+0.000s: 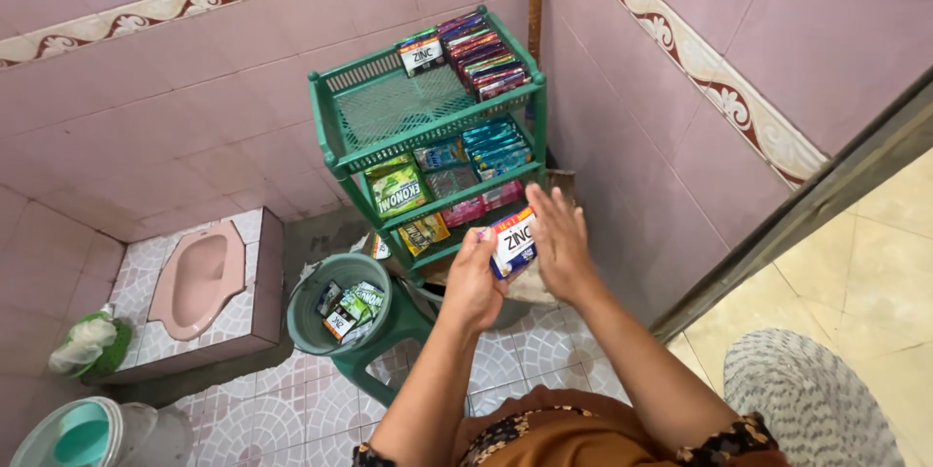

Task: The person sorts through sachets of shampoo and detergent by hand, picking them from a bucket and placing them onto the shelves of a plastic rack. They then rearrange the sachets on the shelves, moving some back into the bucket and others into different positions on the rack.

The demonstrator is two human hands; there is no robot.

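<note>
Presently a bundle of white sachets [513,242] is clamped in the fingers of the left hand [473,282], just below the green plastic rack [330,127]. The right hand [558,239] is held flat at three o'clock of the bundle, fingers spread and gripping nothing. Judged from this, the bundle is best steadied by both hands and squared up. A green bucket [309,316] stands at eight o'clock.

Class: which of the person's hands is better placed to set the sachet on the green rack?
Left, probably. The left hand grips the sachet just below the green rack; the right hand is open beside it, holding nothing.
</note>
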